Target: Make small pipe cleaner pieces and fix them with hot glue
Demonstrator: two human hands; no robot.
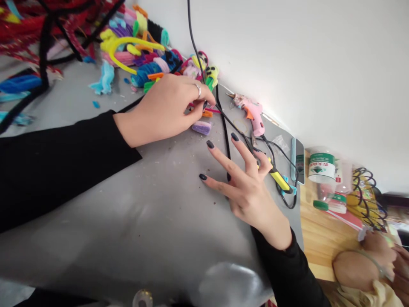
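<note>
Broad grey surface (143,204), far edge along a white wall (303,64). Toward the left end of that edge, tangle of red tinsel stems (22,32) crossed by black fuzzy stems (44,47). Farther right, along the same edge, heap of multicoloured fuzzy pieces (145,73). In front of the heap, left hand (168,106), fingers drawn into a narrow pinch; impossible to tell whether loaded or bare. Nearer the right edge, right hand (247,187), fingers spread wide. By the far edge, pink glue gun with orange trigger (253,111). At the far right corner, flat dark-screened phone (299,157). Between right hand and right edge, yellow-handled tool (279,180). Just beside the left thumb, toward the near edge, short purple-and-white fuzzy piece (201,127); adjacent, smaller orange fuzzy piece (208,114).
</note>
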